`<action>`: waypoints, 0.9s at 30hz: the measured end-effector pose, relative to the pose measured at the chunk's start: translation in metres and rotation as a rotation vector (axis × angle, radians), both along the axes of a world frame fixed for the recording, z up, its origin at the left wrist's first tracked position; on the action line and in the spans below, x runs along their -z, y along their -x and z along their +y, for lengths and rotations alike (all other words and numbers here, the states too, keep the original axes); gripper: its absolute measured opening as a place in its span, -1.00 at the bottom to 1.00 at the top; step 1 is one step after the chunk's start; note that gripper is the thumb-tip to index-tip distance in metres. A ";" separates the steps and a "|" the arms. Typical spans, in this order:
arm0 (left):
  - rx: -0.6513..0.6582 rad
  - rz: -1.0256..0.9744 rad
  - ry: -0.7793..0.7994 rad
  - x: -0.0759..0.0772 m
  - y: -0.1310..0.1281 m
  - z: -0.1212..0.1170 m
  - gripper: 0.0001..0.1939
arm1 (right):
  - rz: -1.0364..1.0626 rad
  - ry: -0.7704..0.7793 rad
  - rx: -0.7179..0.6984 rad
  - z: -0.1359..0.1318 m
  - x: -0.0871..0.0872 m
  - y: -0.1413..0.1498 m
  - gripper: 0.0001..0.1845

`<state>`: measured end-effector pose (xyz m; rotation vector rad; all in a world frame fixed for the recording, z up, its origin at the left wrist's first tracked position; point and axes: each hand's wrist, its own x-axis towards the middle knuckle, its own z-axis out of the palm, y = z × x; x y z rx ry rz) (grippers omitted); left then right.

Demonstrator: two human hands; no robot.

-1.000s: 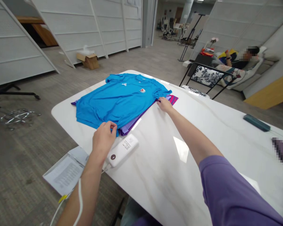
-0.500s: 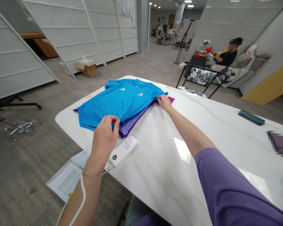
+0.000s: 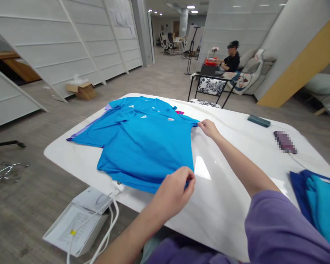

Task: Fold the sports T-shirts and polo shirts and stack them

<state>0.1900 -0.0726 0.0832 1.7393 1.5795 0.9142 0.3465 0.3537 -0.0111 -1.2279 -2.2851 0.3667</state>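
Note:
A blue T-shirt (image 3: 151, 146) with small white marks on its chest lies across the front of the table, partly lifted at its right side. My left hand (image 3: 176, 189) pinches its lower corner at the hem. With closed fingertips my right hand (image 3: 210, 129) holds the end of its sleeve. Underneath and behind it spreads a second blue T-shirt (image 3: 90, 134), partly covered. Purple fabric (image 3: 84, 128) shows along that shirt's left edge, and a bit of pink fabric (image 3: 179, 112) peeks out at its far right. The hem hides most of a white power bank (image 3: 120, 186).
On the white table (image 3: 222, 220) are a dark green case (image 3: 258, 121), a blurred purple object (image 3: 285, 142) and folded blue clothes (image 3: 324, 205) at right. A white box (image 3: 77, 223) with cables sits below the left edge. Beyond stand a chair (image 3: 211, 86) and a seated person (image 3: 232, 60).
Both hands have moved right, drawing the top blue T-shirt off the pile toward me. The second blue shirt beneath is now exposed, and the power bank is mostly covered. The view has turned right.

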 end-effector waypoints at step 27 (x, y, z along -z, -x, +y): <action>-0.206 0.655 0.074 0.143 0.046 0.268 -0.24 | -0.228 0.309 0.435 -0.065 0.053 -0.340 -0.08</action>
